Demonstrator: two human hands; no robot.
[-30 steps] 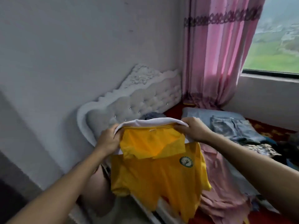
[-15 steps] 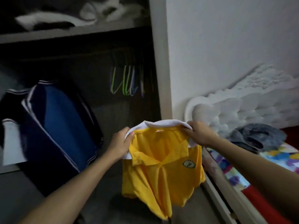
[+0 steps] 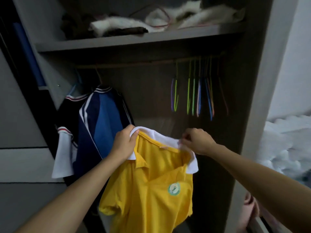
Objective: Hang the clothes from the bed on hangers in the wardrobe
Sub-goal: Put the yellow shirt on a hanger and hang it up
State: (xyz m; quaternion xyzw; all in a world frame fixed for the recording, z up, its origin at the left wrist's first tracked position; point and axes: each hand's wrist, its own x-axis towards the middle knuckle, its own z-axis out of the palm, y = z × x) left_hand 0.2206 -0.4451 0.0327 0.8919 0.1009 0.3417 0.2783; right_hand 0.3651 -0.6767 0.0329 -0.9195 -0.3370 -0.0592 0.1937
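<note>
Yellow shirt [image 3: 151, 190] now before wardrobe hangers [image 3: 193, 96]

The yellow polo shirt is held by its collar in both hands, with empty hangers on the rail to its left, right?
No: the head view shows the empty hangers to the right of the yellow polo shirt; the rest holds.

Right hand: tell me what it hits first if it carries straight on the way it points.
Past the yellow polo shirt it pinches, the right hand looks aimed into the wardrobe under the empty hangers, so likely the dark back panel first; depth is unclear.
</note>
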